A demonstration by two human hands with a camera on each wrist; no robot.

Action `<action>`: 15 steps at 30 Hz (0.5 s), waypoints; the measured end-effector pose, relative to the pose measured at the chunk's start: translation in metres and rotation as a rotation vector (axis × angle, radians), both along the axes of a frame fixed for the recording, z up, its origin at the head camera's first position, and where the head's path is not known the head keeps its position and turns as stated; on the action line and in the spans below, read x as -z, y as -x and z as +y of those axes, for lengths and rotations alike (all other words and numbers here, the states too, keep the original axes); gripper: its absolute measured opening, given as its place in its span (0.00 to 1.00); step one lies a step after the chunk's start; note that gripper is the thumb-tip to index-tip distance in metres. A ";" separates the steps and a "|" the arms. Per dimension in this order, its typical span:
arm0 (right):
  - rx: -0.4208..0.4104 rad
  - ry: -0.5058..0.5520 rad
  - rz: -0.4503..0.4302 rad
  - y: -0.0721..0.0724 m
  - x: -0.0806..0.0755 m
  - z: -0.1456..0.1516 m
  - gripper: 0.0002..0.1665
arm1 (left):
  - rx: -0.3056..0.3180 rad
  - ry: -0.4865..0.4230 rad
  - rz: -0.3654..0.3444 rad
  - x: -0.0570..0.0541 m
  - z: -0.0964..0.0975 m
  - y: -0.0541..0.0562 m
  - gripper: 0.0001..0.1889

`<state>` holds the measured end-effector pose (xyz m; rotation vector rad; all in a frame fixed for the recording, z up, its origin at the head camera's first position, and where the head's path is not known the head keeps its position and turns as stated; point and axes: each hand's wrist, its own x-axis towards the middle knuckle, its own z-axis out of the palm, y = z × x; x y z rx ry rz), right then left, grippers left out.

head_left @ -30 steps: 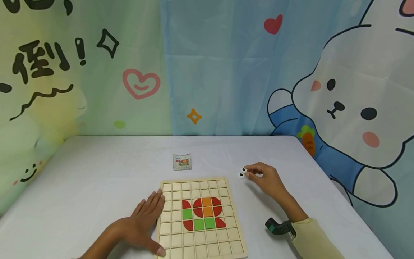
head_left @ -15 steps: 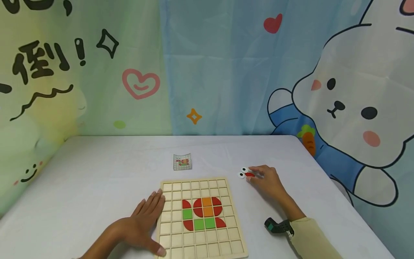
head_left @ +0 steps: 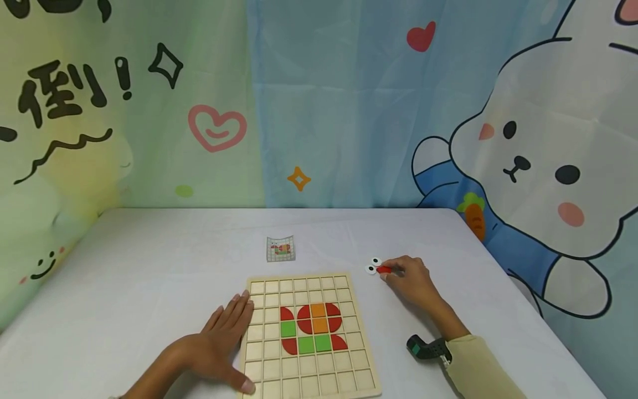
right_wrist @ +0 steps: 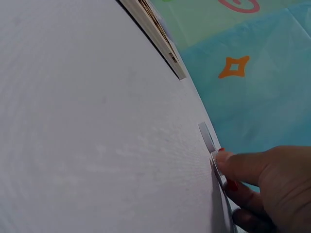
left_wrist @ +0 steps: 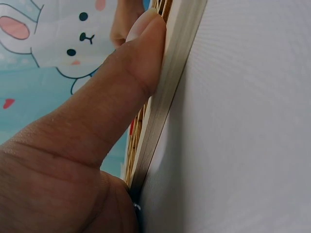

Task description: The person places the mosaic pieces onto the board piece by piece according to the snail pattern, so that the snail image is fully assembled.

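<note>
My left hand (head_left: 219,341) rests with spread fingers along the left edge of the wooden grid board (head_left: 304,368), and the thumb lies over its near corner. In the left wrist view the thumb (left_wrist: 116,82) presses on the rim of the board. Set in the grid are red rounded pieces (head_left: 335,316), orange squares (head_left: 319,318) and green squares (head_left: 306,346). Right of the board, my right hand (head_left: 411,280) pinches a small red piece (head_left: 383,270) between thumb and fingers. Two white eye discs with black pupils (head_left: 370,270) lie just left of those fingertips.
A small card (head_left: 281,249) printed with a coloured grid pattern lies behind the board. White cloth (head_left: 174,260) covers the table. A black device (head_left: 427,348) sits at the right wrist. A printed curtain (head_left: 319,105) hangs beyond the far edge.
My right fingers have drawn slightly right, off the eye discs, and the red piece has come into view between them. The left hand and the board stay as they were.
</note>
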<state>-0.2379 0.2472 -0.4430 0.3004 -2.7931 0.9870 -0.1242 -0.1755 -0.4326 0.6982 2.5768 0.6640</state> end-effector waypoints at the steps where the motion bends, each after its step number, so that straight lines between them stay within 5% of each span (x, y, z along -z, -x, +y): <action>1: -0.014 0.004 0.004 0.000 -0.001 0.000 0.13 | 0.000 0.002 0.000 0.000 0.000 0.000 0.76; 15: -0.157 -0.007 0.035 -0.004 -0.005 -0.009 0.13 | 0.003 0.002 -0.004 0.000 -0.001 0.001 0.76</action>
